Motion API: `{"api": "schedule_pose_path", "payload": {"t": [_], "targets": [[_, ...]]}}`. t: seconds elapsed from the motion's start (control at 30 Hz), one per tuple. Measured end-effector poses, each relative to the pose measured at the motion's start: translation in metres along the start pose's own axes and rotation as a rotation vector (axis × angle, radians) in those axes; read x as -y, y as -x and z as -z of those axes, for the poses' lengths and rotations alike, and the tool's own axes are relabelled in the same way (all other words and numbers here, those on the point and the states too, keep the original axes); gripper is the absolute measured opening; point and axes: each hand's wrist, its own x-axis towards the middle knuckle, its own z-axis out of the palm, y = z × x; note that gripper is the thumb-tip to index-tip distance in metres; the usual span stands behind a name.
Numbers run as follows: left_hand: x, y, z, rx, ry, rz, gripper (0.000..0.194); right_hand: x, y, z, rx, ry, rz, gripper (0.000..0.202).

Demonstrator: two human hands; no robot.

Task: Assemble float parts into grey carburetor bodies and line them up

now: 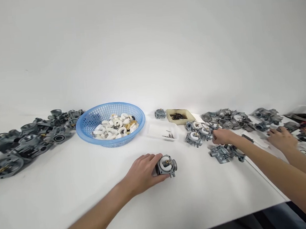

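One metal part [166,165] sits in the left hand [145,173] at the near middle of the white table [139,213]; its body lies between the digits, gripped from the left, with one white ring-shaped piece [165,164] facing up and its right end sticking out beyond the grip. The right hand [222,136] reaches to a group of about four similar parts [193,138] farther right; its fingertips are at the group's right edge, and I cannot tell whether they pinch anything. Far left of centre stands one blue basket [111,142] of white pieces, too many to count, and left of it a large heap of metal parts [29,140]. Right of the basket are one clear tray [156,130] with a few small pins, one lone part [160,113] and one yellowish box [181,121] of black rings. Two hands of another person [283,140] work at the far right.
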Motion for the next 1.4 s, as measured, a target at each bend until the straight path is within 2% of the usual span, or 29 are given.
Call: {"api": "schedule_pose_path", "payload": {"t": [0.13,0.2,0.33,0.4,0.47,0.6,0.7,0.83,1.0,1.2,1.4], "targets": [[0.000,0.001,-0.001,-0.009,0.023,0.003,0.050,-0.008,0.012,0.018,0.070,0.055,-0.015,0.030],[-0.001,0.001,0.000,-0.015,0.034,0.006,0.048,-0.012,0.023,0.035,0.038,0.057,-0.015,0.020],[-0.002,0.001,0.001,-0.022,0.045,0.014,0.046,-0.001,0.052,0.074,-0.083,-0.029,0.077,0.023],[-0.002,0.000,0.000,-0.023,0.044,0.016,0.047,0.021,0.064,0.089,-0.154,-0.096,0.169,0.020],[-0.002,0.000,0.000,-0.024,0.040,0.014,0.048,0.053,0.069,0.100,-0.198,-0.148,0.265,0.016],[-0.001,0.000,0.000,-0.019,0.031,0.006,0.050,0.123,0.052,0.110,-0.226,-0.180,0.405,0.011],[-0.001,0.000,0.001,-0.013,0.026,0.001,0.050,0.158,0.027,0.108,-0.245,-0.200,0.440,0.008],[-0.002,0.001,0.002,-0.010,0.025,0.006,0.050,0.170,0.015,0.094,-0.277,-0.294,0.451,0.004],[-0.002,0.001,0.000,-0.006,0.038,0.014,0.052,0.173,0.048,0.064,-0.285,-0.519,0.536,0.030],[-0.002,0.000,-0.001,0.007,0.047,0.047,0.055,0.191,0.088,0.036,-0.048,-0.836,0.835,0.041],[-0.004,-0.001,0.000,0.017,0.040,0.069,0.049,0.196,0.089,0.019,-0.022,-0.967,0.899,0.028]]}}
